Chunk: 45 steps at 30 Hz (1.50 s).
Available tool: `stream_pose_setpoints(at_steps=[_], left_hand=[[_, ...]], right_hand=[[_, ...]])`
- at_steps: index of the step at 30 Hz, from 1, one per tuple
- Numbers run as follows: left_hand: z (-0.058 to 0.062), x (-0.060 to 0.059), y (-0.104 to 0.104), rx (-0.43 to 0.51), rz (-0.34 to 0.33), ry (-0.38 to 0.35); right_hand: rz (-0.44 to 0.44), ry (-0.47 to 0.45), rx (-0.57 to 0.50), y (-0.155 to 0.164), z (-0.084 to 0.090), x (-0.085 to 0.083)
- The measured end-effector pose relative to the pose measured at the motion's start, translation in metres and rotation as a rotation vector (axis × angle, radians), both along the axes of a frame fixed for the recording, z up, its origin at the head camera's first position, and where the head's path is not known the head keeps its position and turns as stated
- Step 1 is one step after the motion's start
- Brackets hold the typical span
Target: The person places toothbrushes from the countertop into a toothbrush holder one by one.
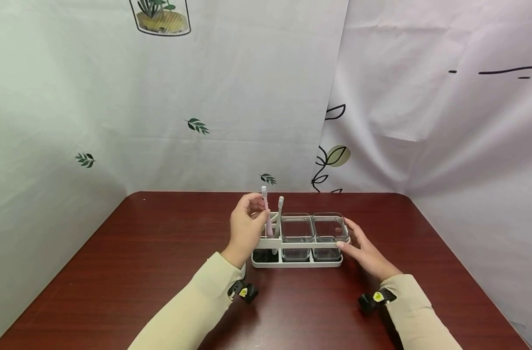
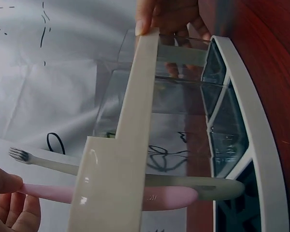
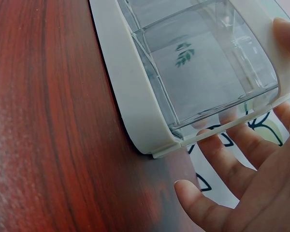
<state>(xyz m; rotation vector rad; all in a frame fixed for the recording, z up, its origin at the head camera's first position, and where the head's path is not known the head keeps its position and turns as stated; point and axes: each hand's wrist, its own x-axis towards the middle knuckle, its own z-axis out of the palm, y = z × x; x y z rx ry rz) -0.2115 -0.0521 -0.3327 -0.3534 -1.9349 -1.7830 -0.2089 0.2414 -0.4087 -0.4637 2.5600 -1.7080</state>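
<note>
My left hand (image 1: pixel 247 222) pinches a pink toothbrush (image 2: pixel 169 198) just below its head. The lower handle of this brush is inside the upper frame of a white toothbrush holder (image 1: pixel 298 245), its end above the dark base. Beside it a grey-green toothbrush (image 2: pixel 210 187) leans in the same left compartment, bristles up, handle end down at the base. With the thumb on the front rim and fingers around the far side, my right hand (image 1: pixel 367 253) grips the holder's right end. Two clear square cups (image 1: pixel 297 228) sit in the middle and right compartments.
The holder stands on a dark red wooden table (image 1: pixel 161 277), towards its back. A pale cloth (image 1: pixel 248 87) printed with leaves hangs behind the table edge and along both sides. A black wrist camera (image 1: pixel 248 292) is strapped on each wrist.
</note>
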Motion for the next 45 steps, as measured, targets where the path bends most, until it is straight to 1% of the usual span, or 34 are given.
stream_pose_setpoints(at_steps=[9,14,19,22,29,34,41,45], left_hand=[[-0.007,-0.004,0.001,0.032,-0.017,-0.043],[-0.01,-0.004,-0.001,-0.014,-0.007,-0.058],[-0.013,-0.004,-0.003,-0.065,-0.012,-0.086],[-0.017,-0.005,-0.003,-0.085,-0.014,-0.086],[-0.021,-0.007,-0.003,-0.096,-0.007,-0.085],[-0.02,-0.009,-0.003,-0.117,-0.003,-0.099],[-0.017,-0.005,-0.003,-0.153,0.008,-0.104],[-0.015,-0.005,-0.003,-0.171,0.012,-0.124]], right_hand=[[-0.003,-0.004,-0.003,0.0,0.001,0.0],[-0.002,-0.017,-0.005,0.0,0.001,0.001],[0.008,-0.006,-0.012,-0.001,0.001,0.001],[0.009,-0.004,-0.01,-0.001,0.002,0.001],[-0.001,-0.003,0.019,-0.001,0.003,0.002],[-0.001,-0.006,0.021,-0.002,0.003,0.002],[0.0,0.001,0.005,-0.002,0.002,0.002],[0.003,0.002,-0.006,-0.002,0.002,0.002]])
